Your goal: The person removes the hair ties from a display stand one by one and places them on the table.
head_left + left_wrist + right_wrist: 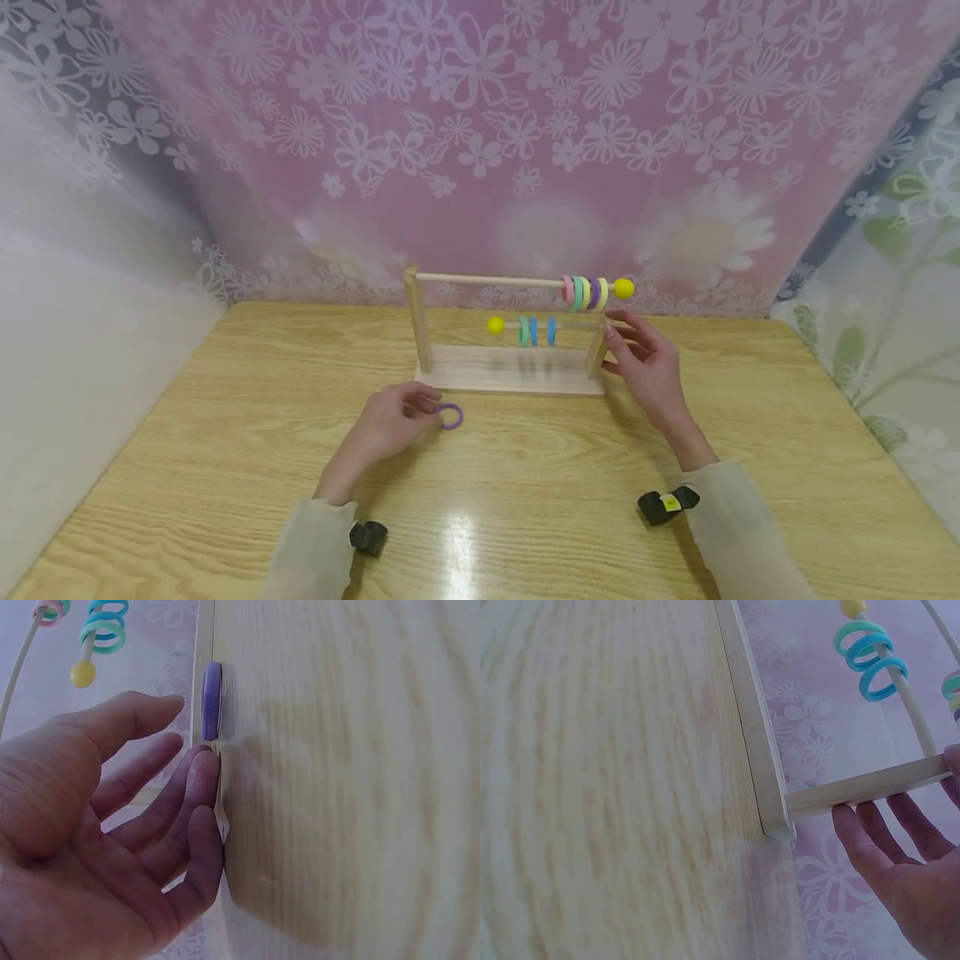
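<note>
A purple ring (450, 416) lies flat on the table, in front of a wooden stand (510, 382). Just beside it is my left hand (397, 418); in the left wrist view its fingertips rest low at the tabletop by the ring (211, 701), thumb raised and apart. My right hand (651, 371) holds the stand's short right post (870, 786), fingertips against its outer side and thumb near the top. On the lower rod hang a green ring (524, 331) and two blue rings (883, 679). Pink, green, yellow and purple rings (595, 292) hang on the upper rod.
The stand's tall left post (417, 325) carries the upper rod, which ends in a yellow ball (624, 288). Another yellow ball (496, 325) caps the lower rod's left end. A flowered pink curtain (480, 167) hangs behind the wooden table (525, 500).
</note>
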`<state>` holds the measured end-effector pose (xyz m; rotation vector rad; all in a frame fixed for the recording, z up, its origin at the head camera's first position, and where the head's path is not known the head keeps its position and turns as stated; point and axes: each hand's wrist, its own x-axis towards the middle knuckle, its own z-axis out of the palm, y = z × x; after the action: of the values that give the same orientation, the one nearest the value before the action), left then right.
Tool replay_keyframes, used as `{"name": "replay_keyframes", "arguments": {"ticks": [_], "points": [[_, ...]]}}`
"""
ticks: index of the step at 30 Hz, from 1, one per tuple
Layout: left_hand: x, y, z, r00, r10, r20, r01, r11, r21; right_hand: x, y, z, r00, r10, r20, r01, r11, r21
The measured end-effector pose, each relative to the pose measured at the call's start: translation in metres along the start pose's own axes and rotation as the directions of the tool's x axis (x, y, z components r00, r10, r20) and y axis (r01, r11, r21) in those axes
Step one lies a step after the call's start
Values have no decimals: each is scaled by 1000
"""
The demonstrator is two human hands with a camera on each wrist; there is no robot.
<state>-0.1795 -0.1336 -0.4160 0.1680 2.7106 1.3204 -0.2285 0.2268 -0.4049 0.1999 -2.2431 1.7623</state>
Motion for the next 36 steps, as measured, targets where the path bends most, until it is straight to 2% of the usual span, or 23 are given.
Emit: {"name": "replay_keyframes", "arguments": {"ticks": [7,13,18,36], "points": [[1,0,1,1000,18,-20,-18,1000,-3,-1,1,0,1000,9,12,-9,1000,-28],[2,3,2,999,34,-27,-36,996,-78,-1,-1,-1,1000,15,28,-15,1000,-22],[3,6,3,996,76,-37,-80,989,-123,0,0,-1,999,7,42,-6,999,-35],[12,26,20,968,200,-151,-234,935,-265,1,3,-2,999,-10,40,12,999,-47]]}}
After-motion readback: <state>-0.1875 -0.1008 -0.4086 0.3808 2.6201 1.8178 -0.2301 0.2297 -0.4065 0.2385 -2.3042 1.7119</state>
